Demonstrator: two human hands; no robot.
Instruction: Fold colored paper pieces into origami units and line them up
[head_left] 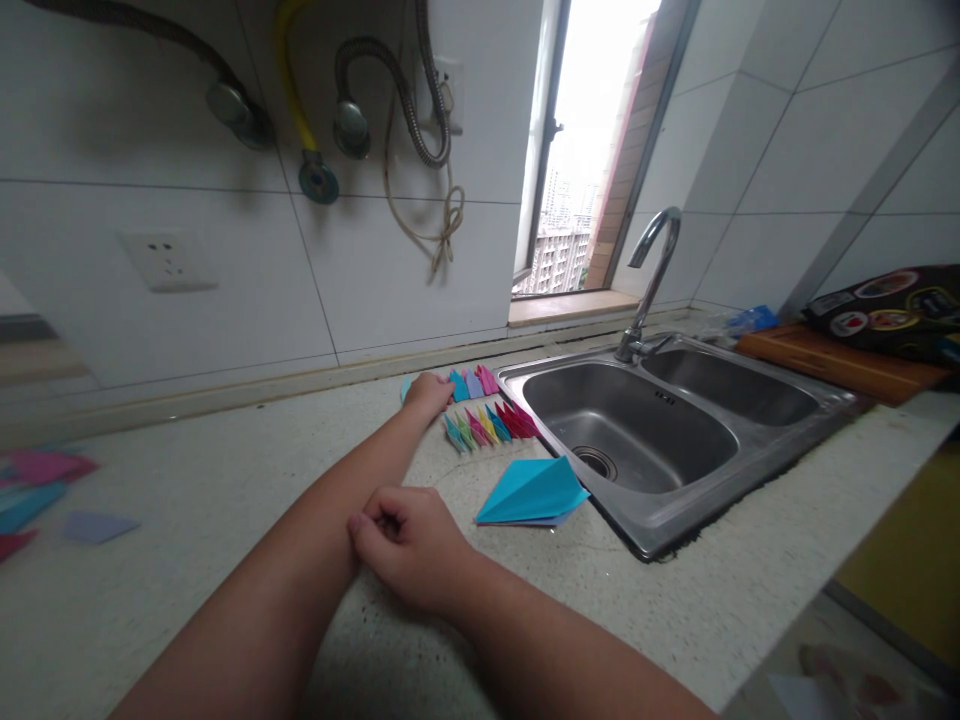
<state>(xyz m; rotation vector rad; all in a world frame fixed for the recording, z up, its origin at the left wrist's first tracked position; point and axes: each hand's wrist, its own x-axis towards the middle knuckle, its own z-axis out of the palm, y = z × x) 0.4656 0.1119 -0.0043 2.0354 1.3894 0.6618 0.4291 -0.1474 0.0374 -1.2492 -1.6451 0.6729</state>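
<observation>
The sink (757,445) sits in the desk (255,440), tap (658,277) at its back rim. Left of the sink, the back row of folded papers (474,384) lies behind the front row (491,427); larger folded sheets (531,490) adjoin the sink's near-left edge. Scattered papers (49,466) lie far left of it. Right of it, a board (832,362) carries a bag (892,310).

Can't make out grip of L hand (429,392); can see only a sliver of pale-blue paper (406,387) behind. Can't see palm of R hand (416,545). Can't see all of paper pile (51,466), blurred & cut by L edge; same w/ dark bag (900,312), cut at R.
</observation>
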